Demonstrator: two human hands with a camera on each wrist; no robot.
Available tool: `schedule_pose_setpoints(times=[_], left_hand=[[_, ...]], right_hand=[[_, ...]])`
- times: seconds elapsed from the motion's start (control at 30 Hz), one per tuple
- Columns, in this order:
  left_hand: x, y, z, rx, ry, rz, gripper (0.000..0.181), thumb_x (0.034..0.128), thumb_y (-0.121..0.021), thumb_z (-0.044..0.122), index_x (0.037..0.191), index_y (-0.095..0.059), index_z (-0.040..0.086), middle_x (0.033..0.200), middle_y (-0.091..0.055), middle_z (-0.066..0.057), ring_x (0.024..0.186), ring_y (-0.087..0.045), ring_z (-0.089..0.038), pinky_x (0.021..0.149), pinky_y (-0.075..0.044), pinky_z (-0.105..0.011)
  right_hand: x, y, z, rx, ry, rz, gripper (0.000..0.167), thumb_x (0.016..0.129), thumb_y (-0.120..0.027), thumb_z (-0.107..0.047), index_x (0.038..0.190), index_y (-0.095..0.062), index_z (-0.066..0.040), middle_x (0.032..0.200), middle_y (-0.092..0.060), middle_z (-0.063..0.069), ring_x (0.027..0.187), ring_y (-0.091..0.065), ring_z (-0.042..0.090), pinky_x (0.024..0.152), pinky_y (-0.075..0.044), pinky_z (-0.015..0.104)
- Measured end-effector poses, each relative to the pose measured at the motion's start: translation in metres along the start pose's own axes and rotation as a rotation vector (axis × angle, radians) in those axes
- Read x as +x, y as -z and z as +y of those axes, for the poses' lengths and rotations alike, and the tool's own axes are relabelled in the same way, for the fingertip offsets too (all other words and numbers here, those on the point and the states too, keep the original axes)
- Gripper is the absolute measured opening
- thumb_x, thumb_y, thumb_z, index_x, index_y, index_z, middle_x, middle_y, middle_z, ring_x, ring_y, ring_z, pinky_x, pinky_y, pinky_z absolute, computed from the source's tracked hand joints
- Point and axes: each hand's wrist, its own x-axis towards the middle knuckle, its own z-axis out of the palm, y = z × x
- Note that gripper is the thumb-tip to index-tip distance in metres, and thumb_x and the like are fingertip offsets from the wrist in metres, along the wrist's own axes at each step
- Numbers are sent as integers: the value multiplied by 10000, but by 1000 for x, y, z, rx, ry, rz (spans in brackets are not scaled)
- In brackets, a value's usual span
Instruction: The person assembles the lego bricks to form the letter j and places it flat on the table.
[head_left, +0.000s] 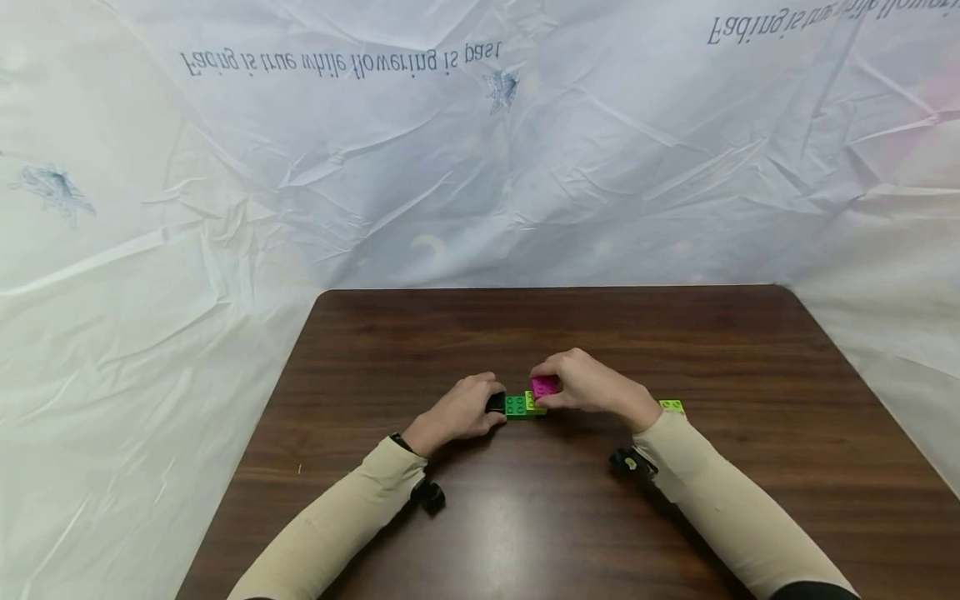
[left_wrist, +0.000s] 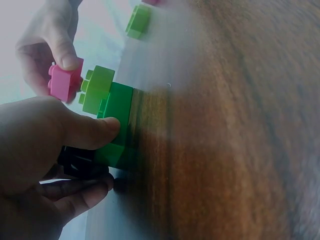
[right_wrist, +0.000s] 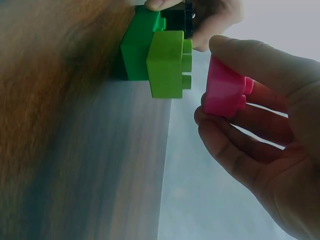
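A long green building block (head_left: 515, 407) lies on the table, with a lime block (right_wrist: 166, 65) on top at its right end and a black block (left_wrist: 80, 161) at its left end. My left hand (head_left: 467, 406) grips the green block's left end, thumb on one side and fingers on the other, around the black block. Between thumb and fingers, my right hand (head_left: 592, 383) pinches a pink block (right_wrist: 225, 90). In the right wrist view the pink block hangs just above the lime one, studs facing away from it, with a gap between them.
Another lime block (head_left: 672, 407) sits on the brown wooden table (head_left: 510, 517), beyond the right wrist. A bit of pink (left_wrist: 151, 1) shows beside it at the left wrist view's top edge. White printed sheeting (head_left: 450, 167) hangs behind the table.
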Motion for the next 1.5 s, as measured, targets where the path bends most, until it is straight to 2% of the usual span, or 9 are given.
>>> schedule_pose_setpoints(times=[0.27, 0.8, 1.13, 1.5], left_hand=[[0, -2, 0, -5, -2, -4, 415, 912, -689, 335, 1235, -643, 78, 1054, -599, -38, 887, -596, -152, 776, -519, -311], [0, 0, 0, -9, -11, 4, 413, 916, -684, 332, 1238, -641, 78, 1049, -593, -37, 862, -583, -143, 750, -515, -297], [2, 4, 0, -10, -20, 18, 415, 908, -695, 327, 1229, -647, 68, 1042, -595, -43, 856, -587, -149, 737, -514, -295], [0, 1, -1, -12, -21, 9, 415, 902, -702, 324, 1224, -651, 69, 1058, -601, -45, 882, -594, -156, 762, -515, -308]], right_hand=[[2, -7, -1, -5, -12, -6, 348, 861, -746, -244, 1137, -710, -36, 1060, -705, 72, 872, -640, 132, 683, -513, 239], [1, -17, 2, 17, -49, 11, 378, 848, -769, -283, 1134, -710, -43, 1038, -701, 54, 838, -620, 106, 672, -507, 226], [3, -18, 3, 9, -32, 38, 371, 838, -779, -287, 1104, -718, -36, 1004, -696, 50, 817, -606, 104, 662, -500, 227], [0, -24, 0, 4, -23, 67, 358, 826, -792, -271, 1086, -732, -32, 972, -695, 47, 799, -600, 101, 648, -496, 223]])
